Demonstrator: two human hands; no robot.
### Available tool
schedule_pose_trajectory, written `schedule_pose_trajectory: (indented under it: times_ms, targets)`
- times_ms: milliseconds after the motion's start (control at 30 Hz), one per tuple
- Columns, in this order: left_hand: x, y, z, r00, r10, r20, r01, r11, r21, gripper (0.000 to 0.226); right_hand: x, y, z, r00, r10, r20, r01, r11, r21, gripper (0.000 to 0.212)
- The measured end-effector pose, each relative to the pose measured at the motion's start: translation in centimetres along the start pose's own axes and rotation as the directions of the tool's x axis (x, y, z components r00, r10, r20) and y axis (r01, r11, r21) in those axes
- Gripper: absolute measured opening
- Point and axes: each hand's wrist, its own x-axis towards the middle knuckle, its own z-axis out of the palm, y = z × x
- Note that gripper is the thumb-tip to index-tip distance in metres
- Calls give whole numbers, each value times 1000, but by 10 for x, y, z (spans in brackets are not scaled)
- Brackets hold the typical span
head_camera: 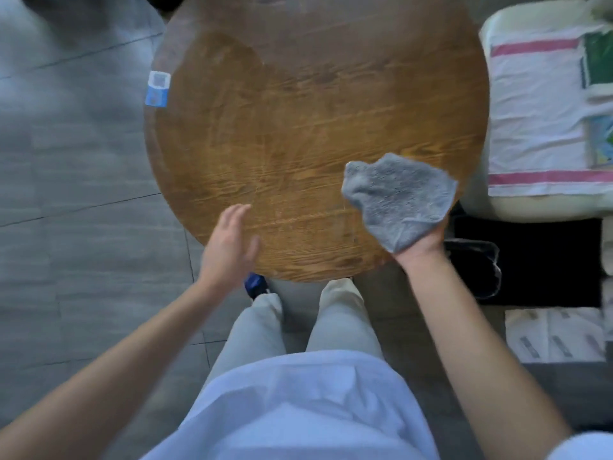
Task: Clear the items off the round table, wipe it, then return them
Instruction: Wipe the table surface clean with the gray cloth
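Observation:
The round wooden table (298,111) fills the upper middle of the view, its top bare apart from a blue and white sticker (157,88) on its left rim. A grey cloth (398,197) lies draped over my right hand (423,247) at the table's near right edge; the fingers are hidden under the cloth. My left hand (230,244) hovers at the near left edge, fingers straight and together, holding nothing.
A pale seat (517,207) covered by a white towel with pink stripes (537,127) stands right of the table, with colourful flat items on it. A black bag (527,260) and printed papers (554,336) lie lower right. Grey tiled floor (73,194) spreads on the left.

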Motion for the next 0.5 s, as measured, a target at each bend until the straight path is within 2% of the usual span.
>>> schedule_pose_trajectory:
  times_ms: [67, 100, 133, 167, 200, 233, 267, 300, 367, 433, 500]
  targets:
    - [22, -46, -1, 993, -109, -42, 111, 994, 25, 60, 10, -12, -10, 989, -141, -43, 130, 974, -186, 31]
    - [32, -66, -3, 986, -154, -64, 157, 987, 41, 60, 13, -11, -10, 976, -211, -46, 181, 918, -353, 32]
    - [41, -83, -5, 978, -187, -87, 193, 979, 63, 60, 15, -3, -12, 962, -269, -54, 199, 822, -534, 49]
    - [52, -100, -6, 974, -197, -113, 207, 974, 89, 59, 22, 9, -21, 945, -325, -28, 207, 664, -719, 67]
    - [63, -115, -5, 973, -185, -136, 202, 972, 124, 59, 28, 27, -34, 913, -400, 78, 268, 446, -854, 76]
    - [74, -130, -4, 974, -166, -157, 191, 968, 164, 60, 40, 53, -54, 885, -388, 256, 334, 146, -931, 75]
    - [86, -146, -3, 974, -144, -177, 179, 962, 204, 61, 58, 80, -81, 851, -327, 410, 357, -211, -910, 66]
    - [99, -163, 0, 973, -116, -198, 163, 956, 243, 62, 74, 103, -99, 821, -299, 486, 345, -419, -840, 61]
    - [119, -199, 7, 970, -75, -231, 138, 952, 272, 63, 91, 129, -113, 752, -415, 512, 255, -532, -807, 62]
    - [132, -234, 16, 965, -10, -261, 83, 958, 273, 64, 107, 138, -122, 686, -564, 460, 141, -517, -844, 63]
    - [140, -260, 28, 965, 53, -258, 20, 962, 272, 66, 121, 140, -121, 650, -640, 409, 20, -524, -851, 63]
